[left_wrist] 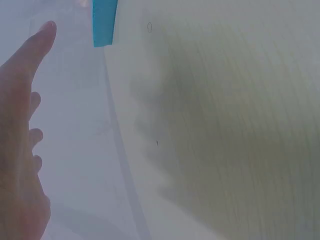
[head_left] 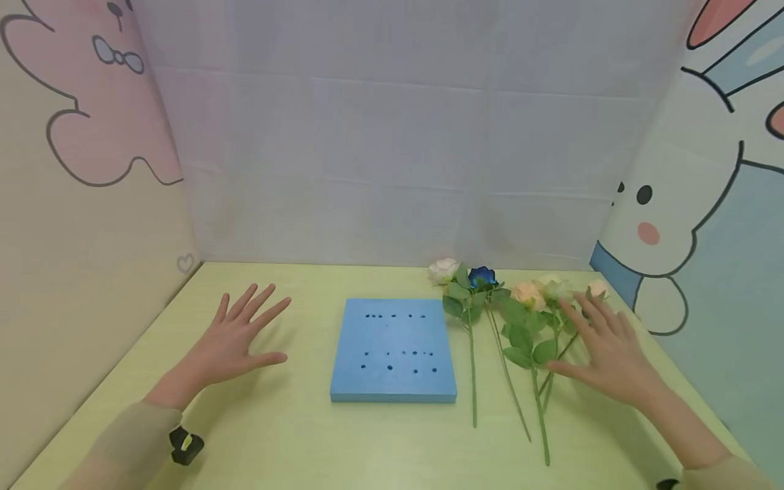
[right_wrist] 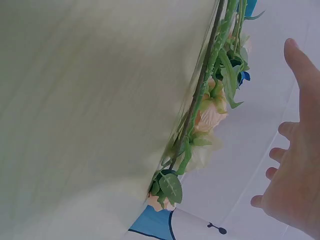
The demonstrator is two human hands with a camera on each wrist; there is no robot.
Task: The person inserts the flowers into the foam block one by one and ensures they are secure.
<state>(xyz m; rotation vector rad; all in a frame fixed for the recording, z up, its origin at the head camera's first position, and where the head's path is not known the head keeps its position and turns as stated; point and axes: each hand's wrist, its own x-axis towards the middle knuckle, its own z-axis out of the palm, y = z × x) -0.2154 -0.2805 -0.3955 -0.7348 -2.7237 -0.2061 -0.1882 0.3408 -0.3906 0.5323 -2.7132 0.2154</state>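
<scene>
Blue block (head_left: 392, 333) flat on the table (head_left: 288, 442), top face pitted with small dark holes: one row toward its far edge, two rougher rows toward its near edge. Table pale yellow-green, faint wood grain, spreading out on all sides of the block; soft hand shadows left and right of it.

Flowers all right of the block, lying with blooms away from the person, green stems running toward the near side. Nearest the block: white rose (head_left: 442, 270), just off its far right corner. Further right from the block, in order: blue rose (head_left: 482, 275), peach rose (head_left: 527, 295), cream rose (head_left: 556, 288), pale pink rose (head_left: 596, 287). Last ones overlap, leaves mixed.

Left hand (head_left: 229, 347) left of the block, well apart from it, fingers spread wide, over the table. Right hand (head_left: 612, 361) far right of the block, also wide, above the cream and pale pink roses in head view; right wrist view shows a gap to the blooms. Light sleeves (head_left: 125, 442) on both arms, black device (head_left: 186, 446) at left wrist.

Room: creased pale sheet (head_left: 392, 150) behind the block. Cream wall left of it, pink cartoon animal (head_left: 116, 116) with bow tie, small heart. Wall right of it, white cartoon rabbit (head_left: 674, 163), blue clothing.
</scene>
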